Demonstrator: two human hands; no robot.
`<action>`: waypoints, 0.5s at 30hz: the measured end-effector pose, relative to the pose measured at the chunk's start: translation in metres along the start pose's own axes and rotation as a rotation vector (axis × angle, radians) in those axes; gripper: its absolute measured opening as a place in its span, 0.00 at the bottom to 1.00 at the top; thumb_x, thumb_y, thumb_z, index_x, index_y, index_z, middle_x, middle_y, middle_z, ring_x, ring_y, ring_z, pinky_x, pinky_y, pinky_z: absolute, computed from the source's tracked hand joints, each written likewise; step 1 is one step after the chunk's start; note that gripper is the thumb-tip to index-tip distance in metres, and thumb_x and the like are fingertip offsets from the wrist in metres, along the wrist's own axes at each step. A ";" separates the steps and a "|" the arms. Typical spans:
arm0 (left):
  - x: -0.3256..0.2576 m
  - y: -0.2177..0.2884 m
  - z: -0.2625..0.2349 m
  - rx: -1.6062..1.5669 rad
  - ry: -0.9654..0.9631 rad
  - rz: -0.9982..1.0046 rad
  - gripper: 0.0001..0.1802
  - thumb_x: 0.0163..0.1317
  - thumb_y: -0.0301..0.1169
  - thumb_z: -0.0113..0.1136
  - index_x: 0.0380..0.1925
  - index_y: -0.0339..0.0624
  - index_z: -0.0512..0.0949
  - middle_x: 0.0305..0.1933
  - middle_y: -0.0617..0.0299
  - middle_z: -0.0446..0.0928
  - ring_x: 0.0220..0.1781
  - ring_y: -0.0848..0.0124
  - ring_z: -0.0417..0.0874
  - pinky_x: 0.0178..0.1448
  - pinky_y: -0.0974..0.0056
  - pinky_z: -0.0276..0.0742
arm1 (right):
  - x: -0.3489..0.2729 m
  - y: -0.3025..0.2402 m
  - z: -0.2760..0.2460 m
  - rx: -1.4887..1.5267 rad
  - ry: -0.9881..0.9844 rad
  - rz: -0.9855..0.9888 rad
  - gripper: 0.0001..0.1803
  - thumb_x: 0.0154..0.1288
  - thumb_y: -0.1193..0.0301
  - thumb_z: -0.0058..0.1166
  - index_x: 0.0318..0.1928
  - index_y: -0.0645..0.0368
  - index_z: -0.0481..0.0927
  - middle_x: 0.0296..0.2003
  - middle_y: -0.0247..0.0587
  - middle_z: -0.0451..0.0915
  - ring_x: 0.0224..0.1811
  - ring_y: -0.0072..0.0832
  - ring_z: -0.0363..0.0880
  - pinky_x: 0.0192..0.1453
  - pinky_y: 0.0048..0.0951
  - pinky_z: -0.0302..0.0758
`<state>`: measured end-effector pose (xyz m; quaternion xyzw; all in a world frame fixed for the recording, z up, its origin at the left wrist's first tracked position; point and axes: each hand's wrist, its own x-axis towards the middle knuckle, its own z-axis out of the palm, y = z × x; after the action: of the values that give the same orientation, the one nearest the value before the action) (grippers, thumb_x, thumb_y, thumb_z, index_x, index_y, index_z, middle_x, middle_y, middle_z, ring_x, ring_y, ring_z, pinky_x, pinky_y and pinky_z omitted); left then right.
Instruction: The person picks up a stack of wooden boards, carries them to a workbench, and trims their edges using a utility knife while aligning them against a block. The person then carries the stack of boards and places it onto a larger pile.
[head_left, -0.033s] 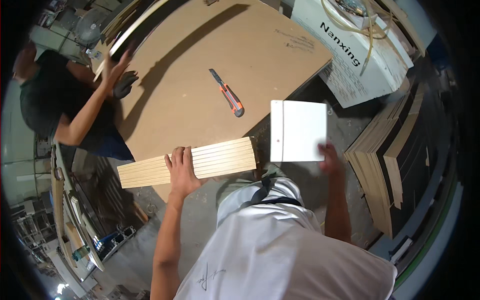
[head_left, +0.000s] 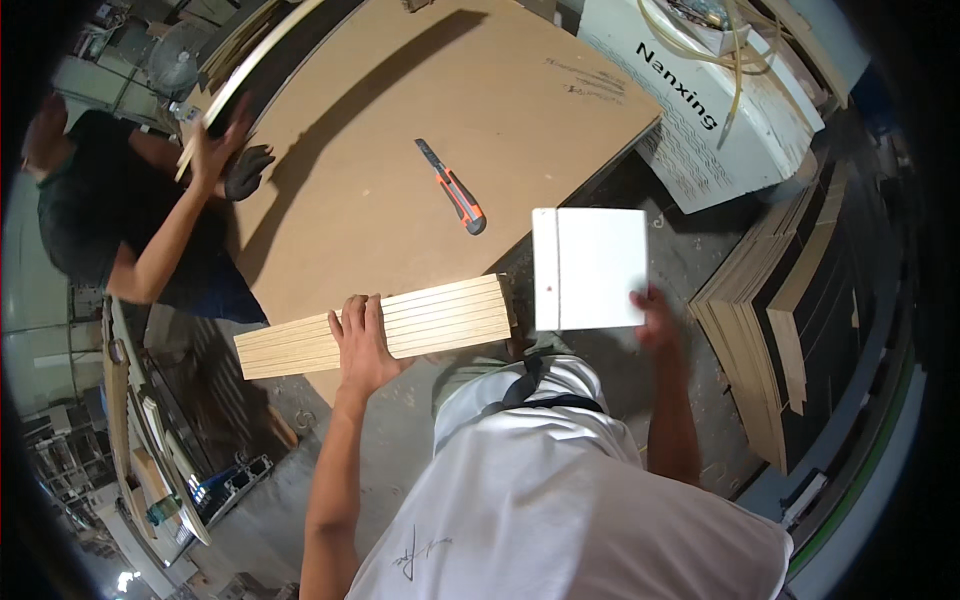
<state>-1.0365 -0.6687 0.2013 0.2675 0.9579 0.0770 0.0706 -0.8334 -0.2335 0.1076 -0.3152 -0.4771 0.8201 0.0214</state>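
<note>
A row of pale wooden strips [head_left: 450, 312], side by side with narrow grooves between them, lies across the near edge of the table. My left hand [head_left: 362, 345] is closed over its middle, fingers on top and thumb along the near side. At the right, beyond the table edge, my right hand [head_left: 655, 318] grips a white rectangular panel [head_left: 595, 268] by its right edge. A thin line runs down the panel near its left side, with a small reddish spot beside it. An orange and black utility knife [head_left: 455, 190] lies on the table, blade extended.
The brown board tabletop [head_left: 400, 220] spans the middle. A co-worker [head_left: 110, 210] at the left holds a long pale strip [head_left: 250, 70], one hand dark-gloved. A white carton [head_left: 690, 120] with coiled hose stands far right; stacked boards [head_left: 760, 330] lean at the right.
The white panel and my right hand have shifted slightly left and nearer to me. The co-worker's bare hand and long strip have moved a little left. My left hand stays put.
</note>
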 end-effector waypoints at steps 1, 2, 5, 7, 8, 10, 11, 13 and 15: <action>0.001 0.002 0.000 0.002 -0.001 0.013 0.60 0.30 0.52 0.77 0.64 0.38 0.60 0.64 0.45 0.61 0.71 0.47 0.58 0.73 0.33 0.41 | -0.007 0.005 0.006 -0.077 0.052 0.048 0.26 0.66 0.72 0.51 0.64 0.67 0.69 0.55 0.46 0.77 0.58 0.35 0.75 0.63 0.34 0.69; 0.003 0.005 -0.002 0.001 -0.011 0.013 0.58 0.31 0.50 0.77 0.64 0.39 0.59 0.64 0.46 0.61 0.71 0.48 0.57 0.73 0.31 0.42 | -0.012 0.009 0.014 -0.071 0.059 0.042 0.26 0.66 0.72 0.51 0.64 0.67 0.69 0.55 0.46 0.77 0.58 0.35 0.75 0.63 0.34 0.69; 0.003 0.006 -0.003 0.012 -0.008 0.021 0.57 0.33 0.49 0.77 0.63 0.39 0.59 0.63 0.48 0.60 0.72 0.48 0.56 0.72 0.30 0.43 | -0.019 0.016 0.036 0.117 -0.059 0.079 0.28 0.65 0.73 0.51 0.65 0.68 0.68 0.58 0.47 0.76 0.61 0.35 0.73 0.68 0.34 0.65; 0.002 0.005 -0.001 0.019 0.002 0.020 0.57 0.33 0.49 0.77 0.63 0.39 0.59 0.63 0.47 0.60 0.72 0.48 0.57 0.72 0.30 0.43 | -0.019 0.013 0.042 0.112 -0.099 0.070 0.28 0.64 0.74 0.51 0.65 0.68 0.68 0.58 0.47 0.76 0.61 0.35 0.73 0.67 0.34 0.65; 0.001 0.003 -0.002 0.019 -0.014 0.022 0.58 0.32 0.49 0.77 0.63 0.39 0.59 0.64 0.47 0.60 0.72 0.47 0.56 0.72 0.29 0.42 | -0.019 0.011 0.045 0.103 -0.136 0.063 0.28 0.64 0.74 0.51 0.65 0.68 0.68 0.58 0.46 0.76 0.61 0.34 0.73 0.67 0.33 0.65; 0.001 0.004 -0.003 0.018 -0.020 0.025 0.58 0.32 0.49 0.77 0.63 0.38 0.59 0.65 0.46 0.59 0.72 0.47 0.56 0.72 0.29 0.42 | -0.021 0.005 0.047 0.079 -0.162 0.042 0.28 0.64 0.74 0.51 0.65 0.68 0.68 0.58 0.45 0.76 0.61 0.33 0.73 0.67 0.33 0.65; 0.001 0.005 -0.003 0.009 -0.031 0.021 0.58 0.32 0.50 0.77 0.63 0.38 0.59 0.65 0.46 0.59 0.73 0.46 0.55 0.72 0.28 0.42 | -0.022 0.003 0.048 0.056 -0.185 0.027 0.28 0.64 0.74 0.51 0.65 0.68 0.68 0.58 0.45 0.76 0.61 0.33 0.73 0.67 0.33 0.65; 0.000 0.010 -0.004 -0.003 -0.036 0.013 0.59 0.31 0.51 0.77 0.63 0.37 0.59 0.66 0.45 0.59 0.73 0.46 0.55 0.72 0.28 0.42 | -0.024 -0.004 0.053 0.024 -0.193 0.036 0.28 0.64 0.74 0.51 0.64 0.68 0.68 0.57 0.44 0.76 0.60 0.32 0.73 0.67 0.33 0.65; 0.007 0.020 0.000 -0.016 -0.092 0.067 0.59 0.32 0.53 0.75 0.64 0.36 0.59 0.66 0.44 0.60 0.74 0.46 0.55 0.72 0.27 0.42 | -0.023 -0.003 0.053 -0.011 -0.197 0.048 0.28 0.63 0.74 0.52 0.64 0.67 0.68 0.57 0.43 0.77 0.60 0.31 0.73 0.66 0.32 0.65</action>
<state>-1.0327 -0.6482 0.2048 0.3019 0.9435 0.0746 0.1142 -0.8439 -0.2802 0.1403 -0.2445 -0.4736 0.8448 -0.0473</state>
